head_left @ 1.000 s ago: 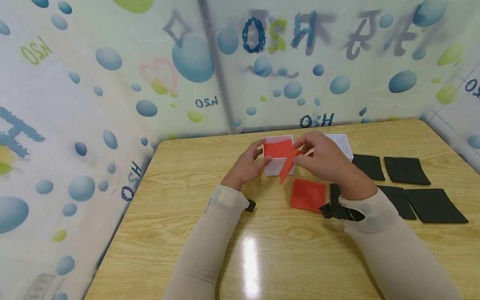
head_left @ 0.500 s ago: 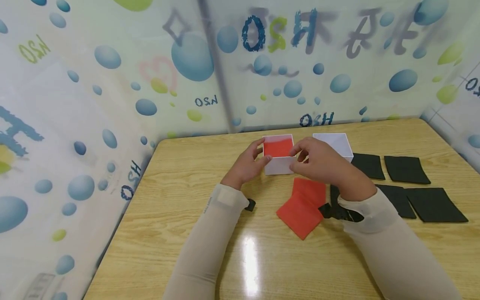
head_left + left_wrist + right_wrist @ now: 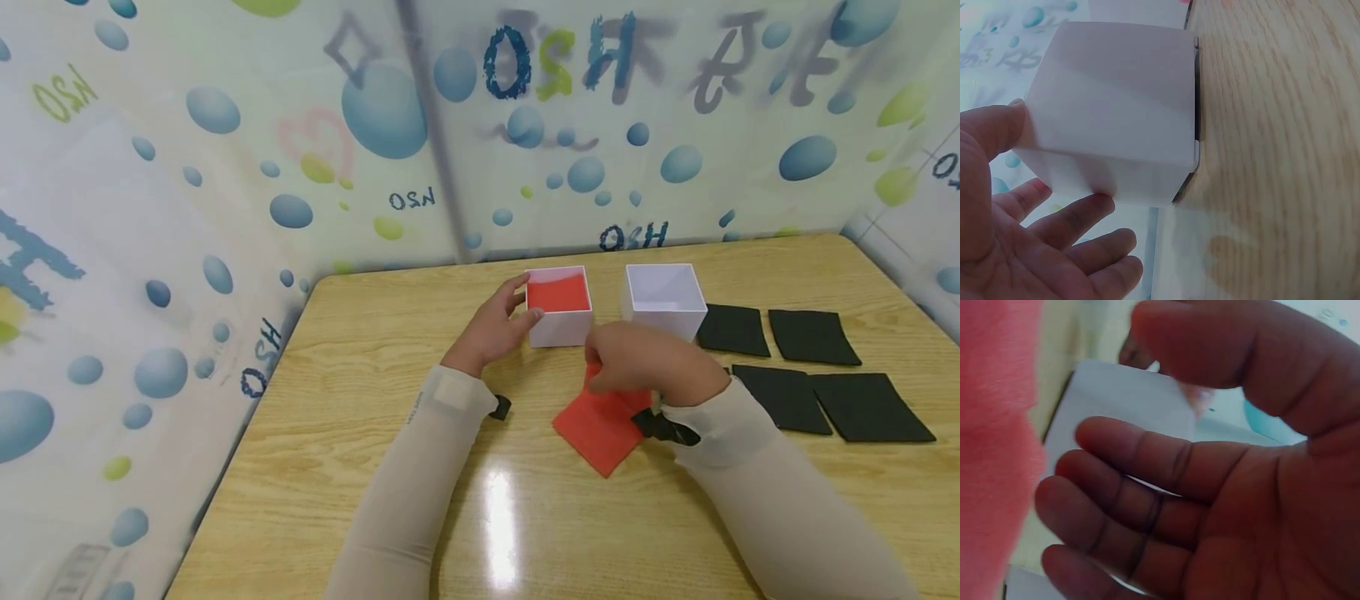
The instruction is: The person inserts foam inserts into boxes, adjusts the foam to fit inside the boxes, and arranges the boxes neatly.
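Observation:
In the head view my left hand [image 3: 491,329] holds the near left corner of a small white open box [image 3: 562,329], thumb at the front rim and fingers along the left side. A red square sheet [image 3: 558,293] lies inside that box. The left wrist view shows the thumb [image 3: 1000,125] and fingertips against its white wall. My right hand [image 3: 648,358], fingers loosely bent, is over two overlapping red square sheets [image 3: 602,433] on the table, partly covering the farther one. In the right wrist view nothing sits between its fingers [image 3: 1147,450], and red material [image 3: 994,450] fills the left edge.
A second white open box [image 3: 663,292] stands to the right of the first, just beyond my right hand. Several black square sheets [image 3: 873,408] lie in rows on the right of the wooden table [image 3: 360,358]. A patterned curtain wall [image 3: 480,150] rises behind the table.
The red sheet held by my right hand beside the box dropped onto the table, overlapping the other red square. My right hand then moved down over both. My left hand stayed on the box.

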Demonstrator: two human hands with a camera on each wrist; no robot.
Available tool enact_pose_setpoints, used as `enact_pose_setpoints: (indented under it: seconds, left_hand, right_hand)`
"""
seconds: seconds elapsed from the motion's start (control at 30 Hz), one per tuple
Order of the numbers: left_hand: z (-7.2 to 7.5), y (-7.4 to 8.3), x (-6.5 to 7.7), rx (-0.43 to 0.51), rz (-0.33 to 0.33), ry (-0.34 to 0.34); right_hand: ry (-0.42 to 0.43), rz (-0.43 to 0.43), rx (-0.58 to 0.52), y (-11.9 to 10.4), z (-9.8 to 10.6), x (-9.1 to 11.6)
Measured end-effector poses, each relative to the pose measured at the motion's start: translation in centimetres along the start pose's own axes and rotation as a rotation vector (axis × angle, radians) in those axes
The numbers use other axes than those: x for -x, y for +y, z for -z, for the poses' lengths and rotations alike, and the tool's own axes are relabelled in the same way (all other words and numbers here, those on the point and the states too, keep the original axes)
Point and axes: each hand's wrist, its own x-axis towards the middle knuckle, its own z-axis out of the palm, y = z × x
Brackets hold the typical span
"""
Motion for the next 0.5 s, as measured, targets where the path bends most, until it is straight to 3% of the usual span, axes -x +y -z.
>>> enact_pose_setpoints:
  seconds: [0.3,0.5]
  left_hand:
    - [0.0,0.0,0.0,0.001,0.016,-0.001]
    - [0.0,-0.1,-0.1,0.008,0.022,-0.004]
  right_hand:
    - [-0.008,-0.053,0.063,0.1,-1.2,-0.9]
    - [-0.007,-0.023,0.106,0.2,-1.6,-1.4]
